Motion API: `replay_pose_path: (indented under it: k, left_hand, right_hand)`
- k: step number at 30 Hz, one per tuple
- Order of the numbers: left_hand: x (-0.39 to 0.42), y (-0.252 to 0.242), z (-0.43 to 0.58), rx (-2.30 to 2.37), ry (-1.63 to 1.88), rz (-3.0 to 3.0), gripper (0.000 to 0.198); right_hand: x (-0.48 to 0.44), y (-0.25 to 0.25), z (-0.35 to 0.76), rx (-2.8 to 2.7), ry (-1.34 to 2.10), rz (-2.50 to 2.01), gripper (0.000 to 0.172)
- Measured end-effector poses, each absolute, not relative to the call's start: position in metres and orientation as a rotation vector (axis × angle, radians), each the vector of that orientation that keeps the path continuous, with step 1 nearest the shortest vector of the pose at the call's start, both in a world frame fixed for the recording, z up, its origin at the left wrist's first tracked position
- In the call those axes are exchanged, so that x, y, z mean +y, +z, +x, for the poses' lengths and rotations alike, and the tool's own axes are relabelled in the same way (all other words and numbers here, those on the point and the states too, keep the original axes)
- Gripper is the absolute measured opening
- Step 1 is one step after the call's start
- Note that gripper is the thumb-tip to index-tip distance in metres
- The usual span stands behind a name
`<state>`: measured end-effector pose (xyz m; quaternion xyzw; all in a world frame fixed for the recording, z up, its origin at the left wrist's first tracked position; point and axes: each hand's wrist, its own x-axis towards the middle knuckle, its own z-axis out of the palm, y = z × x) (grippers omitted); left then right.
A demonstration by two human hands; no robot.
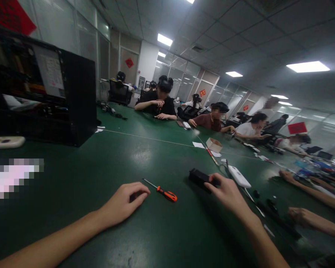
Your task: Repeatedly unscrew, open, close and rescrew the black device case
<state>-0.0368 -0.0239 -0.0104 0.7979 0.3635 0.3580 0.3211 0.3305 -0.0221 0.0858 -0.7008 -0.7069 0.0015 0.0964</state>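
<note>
My left hand (pixel 126 201) rests on the green table (pixel 145 156) with its fingers curled loosely under; I cannot see anything in them. Just to its right lies a small screwdriver (pixel 162 191) with an orange handle and a thin shaft pointing up-left, not touched. My right hand (pixel 226 191) reaches forward and its fingers close on the near end of a black rectangular device (pixel 198 176) lying flat on the table. A white flat device (pixel 239 176) lies just beyond that hand, to the right.
A black open computer case (pixel 44 93) stands at the far left. A small cardboard box (pixel 213 144) and papers lie mid-table. Another person's forearms (pixel 309 190) and small black parts (pixel 270 204) lie at the right. Several seated people work along the far edge.
</note>
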Motion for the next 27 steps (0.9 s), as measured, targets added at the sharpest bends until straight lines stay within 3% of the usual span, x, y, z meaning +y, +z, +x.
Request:
replay_pose_path:
  k: [5, 9, 13, 18, 22, 27]
  left_hand:
    - [-0.024, -0.012, -0.039, 0.955, 1.039, 2.036, 0.028]
    - [-0.025, -0.012, -0.040, 0.916, 1.039, 2.069, 0.028]
    - [-0.026, -0.009, -0.039, 0.839, 1.000, 2.134, 0.026]
    - [-0.028, -0.011, -0.040, 0.839, 0.898, 2.235, 0.031]
    - [-0.028, -0.013, -0.040, 0.889, 0.834, 2.275, 0.036]
    - [-0.028, -0.009, -0.039, 0.943, 0.767, 2.237, 0.037]
  right_hand:
    - [-0.058, 0.064, 0.234, -2.325, 0.492, -1.358, 0.012]
    - [-0.059, 0.032, 0.192, -2.417, 0.592, -1.126, 0.013]
    - [-0.046, 0.022, 0.193, -2.423, 0.541, -1.062, 0.007]
    - [-0.027, 0.021, 0.219, -2.463, 0.330, -1.416, 0.028]
    - [-0.016, 0.040, 0.227, -2.552, 0.365, -1.435, 0.021]
    - [-0.007, 0.117, 0.217, -2.501, 0.238, -1.233, 0.017]
